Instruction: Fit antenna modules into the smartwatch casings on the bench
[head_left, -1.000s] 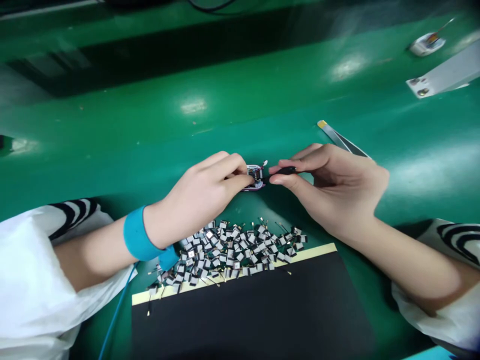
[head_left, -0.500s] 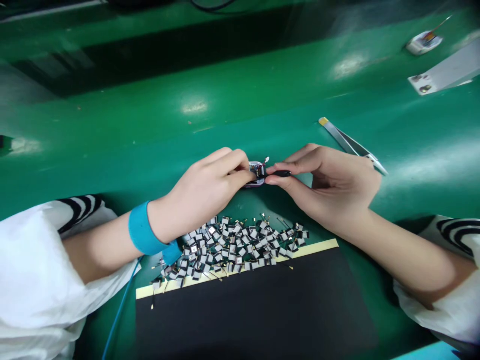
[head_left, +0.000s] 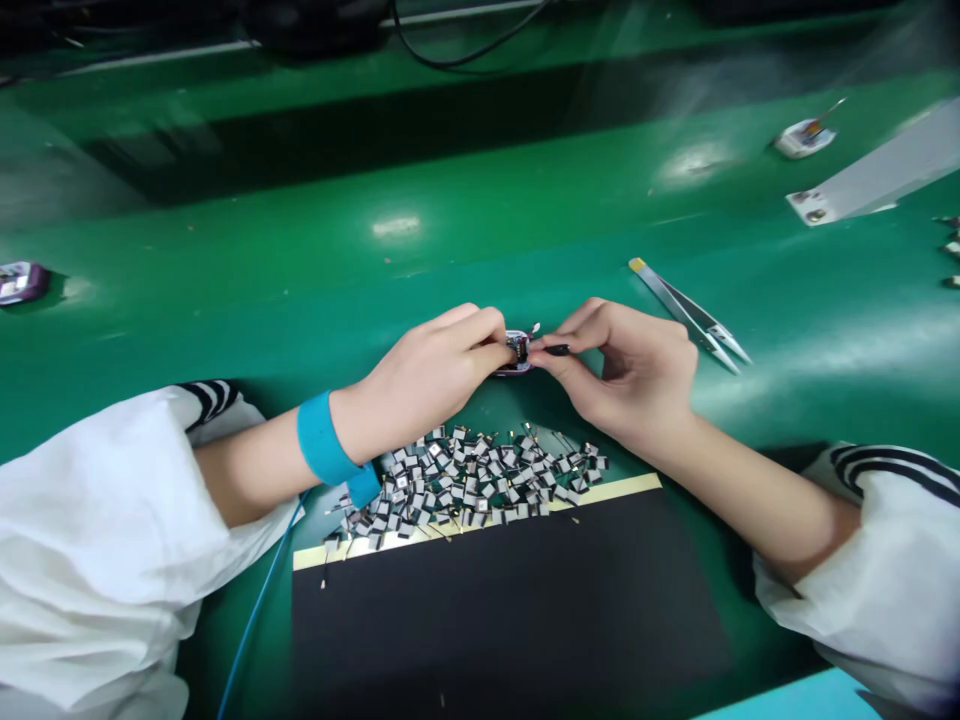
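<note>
The left fingers (head_left: 469,330) clench a small round purple-rimmed circuit board (head_left: 514,352) at the centre of the green counter (head_left: 300,300); the right fingers (head_left: 577,320) pinch a slim black plastic piece (head_left: 556,350) against it. A slip could scatter the wired silver-and-black chips (head_left: 465,480) at six o'clock.

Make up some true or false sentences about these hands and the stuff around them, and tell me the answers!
1. The left hand holds a small circuit board. True.
2. A blue strap circles that hand's wrist. True.
3. The right hand pinches a small black piece. True.
4. The tweezers are in the left hand. False: they lie on the green mat.
5. The pile of tiny parts sits on the black sheet. False: it sits on the mat, beyond the sheet's edge.
</note>
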